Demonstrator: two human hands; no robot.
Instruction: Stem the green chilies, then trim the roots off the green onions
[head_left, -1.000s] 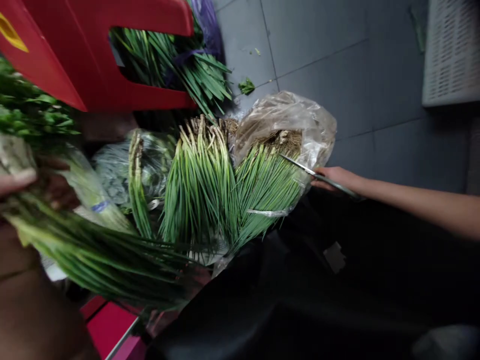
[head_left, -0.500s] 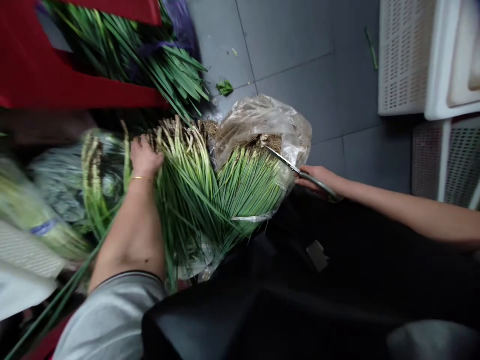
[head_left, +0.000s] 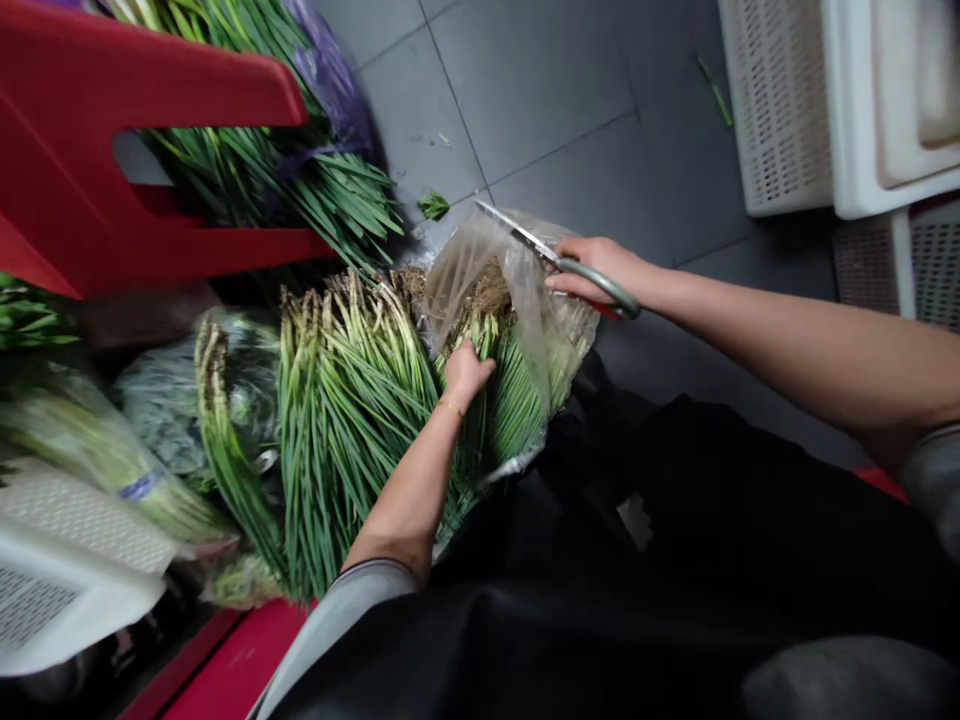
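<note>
My left hand (head_left: 466, 374) is closed on green stalks near their roots, at the left part of an opened clear plastic bag (head_left: 536, 340). My right hand (head_left: 600, 268) grips scissors (head_left: 525, 238) by the handles, with the blades pointing up and left over the bag's upper edge. Inside the bag lie green scallions (head_left: 517, 400) with brown, fibrous roots (head_left: 487, 290). Left of my left hand spreads a large pile of scallions (head_left: 337, 390) with pale stems at the top. A smaller bunch (head_left: 217, 400) lies farther left.
A red plastic stool (head_left: 60, 130) stands at the upper left beside more greens (head_left: 330, 190) in purple plastic. Bagged vegetables (head_left: 90, 440) and a white basket (head_left: 82, 560) are at the left. White crates (head_left: 780, 110) stand at the upper right on grey tiles (head_left: 525, 80).
My left hand has moved right, from the scallion pile to the stalks in the bag. My right hand has lifted the scissors up and left, off the roots. The view has shifted.
</note>
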